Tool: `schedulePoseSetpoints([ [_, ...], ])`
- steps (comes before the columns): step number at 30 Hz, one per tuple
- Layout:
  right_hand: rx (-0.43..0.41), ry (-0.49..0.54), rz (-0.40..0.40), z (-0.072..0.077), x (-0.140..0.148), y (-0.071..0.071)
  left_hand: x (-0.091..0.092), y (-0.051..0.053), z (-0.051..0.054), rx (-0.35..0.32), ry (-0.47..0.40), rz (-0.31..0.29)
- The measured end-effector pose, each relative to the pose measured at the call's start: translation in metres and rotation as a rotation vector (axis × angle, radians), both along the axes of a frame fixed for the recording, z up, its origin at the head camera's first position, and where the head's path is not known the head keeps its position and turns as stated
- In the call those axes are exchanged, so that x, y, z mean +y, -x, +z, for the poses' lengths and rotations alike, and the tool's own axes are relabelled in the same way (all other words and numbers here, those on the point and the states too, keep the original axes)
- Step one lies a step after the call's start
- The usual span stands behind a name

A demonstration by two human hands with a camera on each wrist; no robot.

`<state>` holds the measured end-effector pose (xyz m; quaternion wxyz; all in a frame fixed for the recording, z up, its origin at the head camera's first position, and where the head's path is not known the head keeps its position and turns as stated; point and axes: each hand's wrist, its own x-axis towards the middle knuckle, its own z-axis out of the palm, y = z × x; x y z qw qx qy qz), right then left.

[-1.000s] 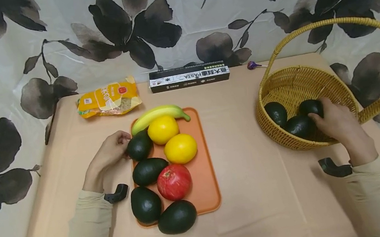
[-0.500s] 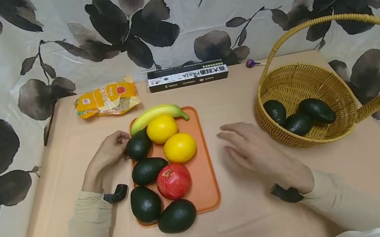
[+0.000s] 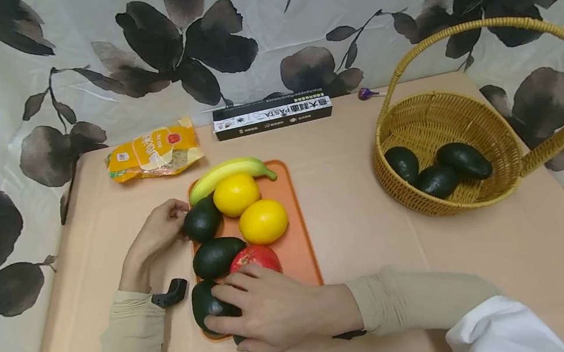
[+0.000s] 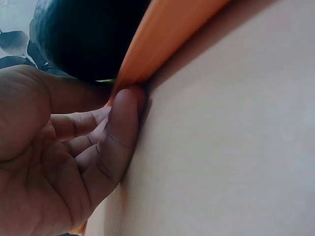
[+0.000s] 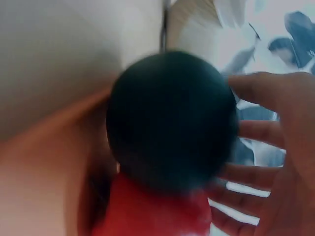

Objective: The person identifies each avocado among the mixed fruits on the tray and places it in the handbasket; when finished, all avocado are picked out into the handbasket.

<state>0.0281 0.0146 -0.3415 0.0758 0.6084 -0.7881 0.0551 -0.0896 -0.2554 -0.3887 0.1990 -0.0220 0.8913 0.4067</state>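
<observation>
Partly under right grip [image 3: 272, 312], fingers apart: avocado [image 3: 205, 304]; left grip [image 3: 158, 226] pinches tray rim [image 4: 157, 42].

Your sleeved left forearm [image 3: 132, 335] runs forward, and your left hand [image 3: 159, 229] bends inward at the wrist, its fingers curled and gathered toward the thumb (the left wrist view shows the palm side). Your sleeved right forearm [image 3: 423, 295] crosses the front of your body almost sideways, elbow to the right; your right hand [image 3: 269, 309] lies palm down, back uppermost, its fingers spread and pointing left
</observation>
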Motion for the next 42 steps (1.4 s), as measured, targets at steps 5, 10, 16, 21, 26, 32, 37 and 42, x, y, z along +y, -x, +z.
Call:
schedulePoseSetpoints([
  [5,0.090,-0.043,0.026,-0.009,-0.010,-0.009,0.001,0.000,0.000,-0.005,-0.005,-0.003],
  [10,0.134,-0.073,0.022,-0.008,-0.006,-0.014,0.001,0.001,0.002,0.009,-0.001,-0.016],
  [16,0.162,-0.142,0.052,-0.005,0.001,-0.017,0.000,0.003,0.004,0.004,0.002,-0.015],
  [21,0.162,-0.167,0.109,0.000,0.007,-0.016,0.000,0.002,0.003,-0.006,-0.001,-0.007],
  [26,0.037,-0.106,0.143,0.008,0.011,-0.010,-0.001,0.002,0.003,-0.005,0.002,-0.008],
  [32,-0.070,-0.081,0.118,0.012,0.011,-0.006,-0.002,0.002,0.003,-0.025,0.002,0.003],
  [37,-0.071,-0.097,0.109,0.014,0.011,-0.006,-0.002,0.001,0.002,-0.031,0.002,0.011],
  [42,-0.348,-0.021,0.081,0.031,0.021,0.004,-0.001,0.000,0.004,-0.032,-0.004,0.005],
])
